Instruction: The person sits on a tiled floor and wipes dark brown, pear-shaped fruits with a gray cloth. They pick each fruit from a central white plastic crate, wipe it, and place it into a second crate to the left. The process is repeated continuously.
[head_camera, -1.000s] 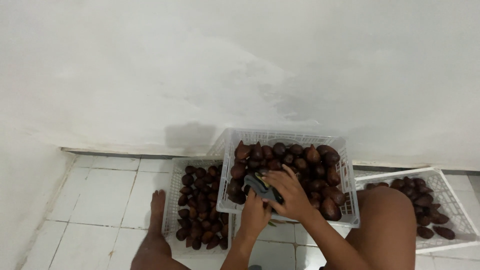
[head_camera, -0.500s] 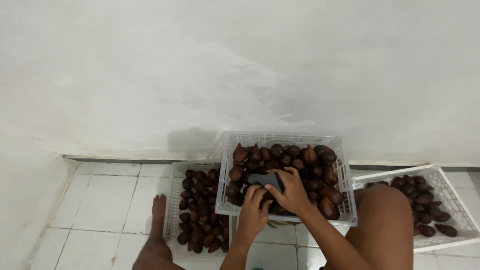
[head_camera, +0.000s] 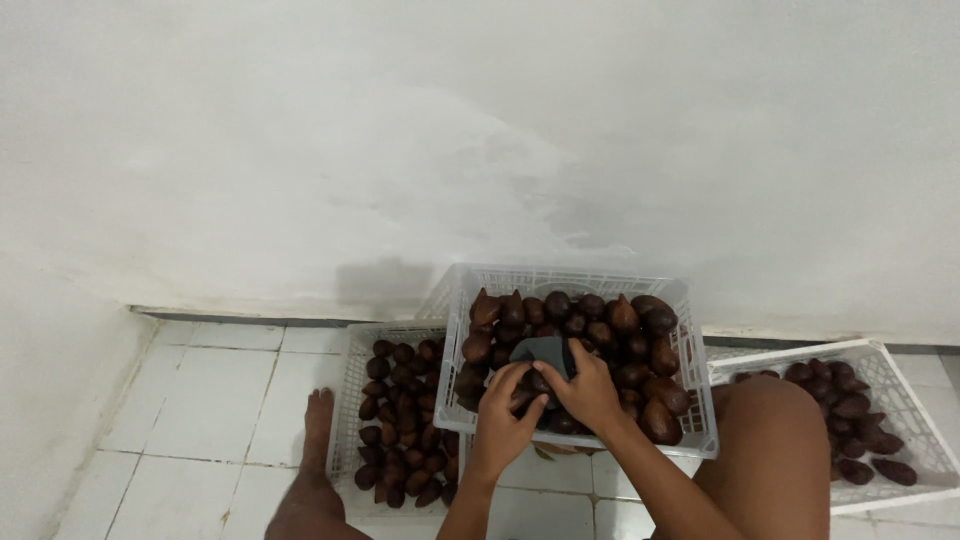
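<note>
Head view, only one available.

Left hand (head_camera: 505, 415) and right hand (head_camera: 585, 390) are both over the near half of the middle crate (head_camera: 690, 300), a white lattice one heaped with brown scaly fruit (head_camera: 625, 318).

Dark grey cloth (head_camera: 545, 352) sits on top of the fruit pile, just far of both hands. Right hand: fingers curled and closed on the cloth's near right edge, thumb side tucked under it. Left hand: fingers bent down into the pile at the cloth's near left side; looks closed around one fruit, but the fruit itself is mostly hidden, so can't confirm the hold.

Key relation: the cloth lies between the two hands and slightly far of them, long axis running left to right across the pile. Right hand is already touching it; left is just beside it. The hands are near each other, almost touching at the fingertips.

Surroundings: a second white crate (head_camera: 352, 400) on the tiled floor (head_camera: 215, 400) to the left, lower down, partly filled with the same fruit. A third crate (head_camera: 905, 385) to the right, fruit in one layer. Bare foot (head_camera: 318, 425) beside the left crate, knee (head_camera: 765, 440) at near right. White wall (head_camera: 480, 150) behind.
</note>
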